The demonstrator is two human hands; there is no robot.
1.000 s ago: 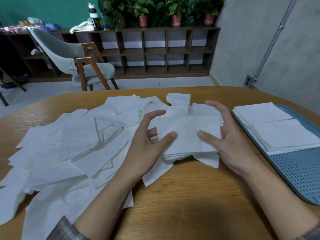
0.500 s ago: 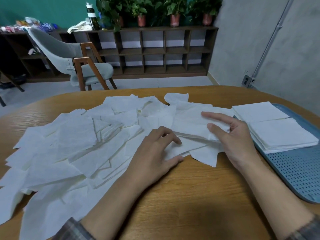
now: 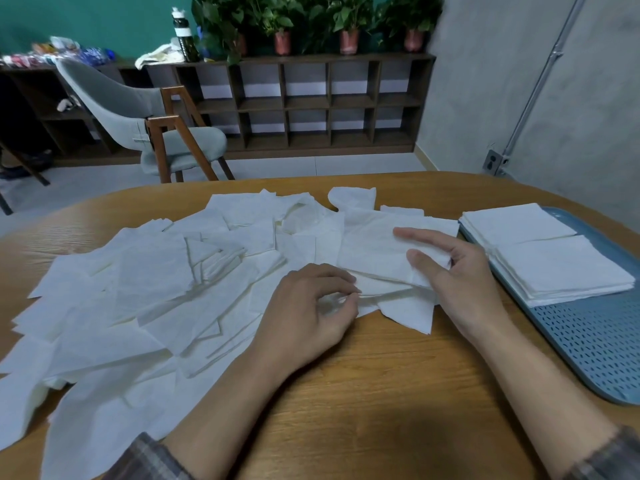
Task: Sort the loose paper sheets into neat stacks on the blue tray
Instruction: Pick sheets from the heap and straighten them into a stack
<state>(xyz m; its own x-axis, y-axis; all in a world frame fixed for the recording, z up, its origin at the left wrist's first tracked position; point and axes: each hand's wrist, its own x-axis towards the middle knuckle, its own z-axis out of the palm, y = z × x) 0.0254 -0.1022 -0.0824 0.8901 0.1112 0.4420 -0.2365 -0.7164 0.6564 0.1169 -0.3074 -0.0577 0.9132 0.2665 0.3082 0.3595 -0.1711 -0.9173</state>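
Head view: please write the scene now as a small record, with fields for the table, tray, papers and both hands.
table: wooden, rounded edge
tray: blue, perforated, at the right
stacks: two neat ones on the tray
loose sheets: spread over the table's left and middle
pile: small, between the hands
left hand: pinches the pile's near edge
right hand: rests on the pile, fingers straight

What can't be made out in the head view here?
All in the head view:
The blue tray: right part cut off by the frame edge.
The stacks on it: sheet count too fine to tell.
The loose sheets: lower layers hidden by upper ones, left side cut off.
The left hand: fingertips blurred, grip on paper unclear.
The right hand: its palm hides whether fingers go under the bundle.
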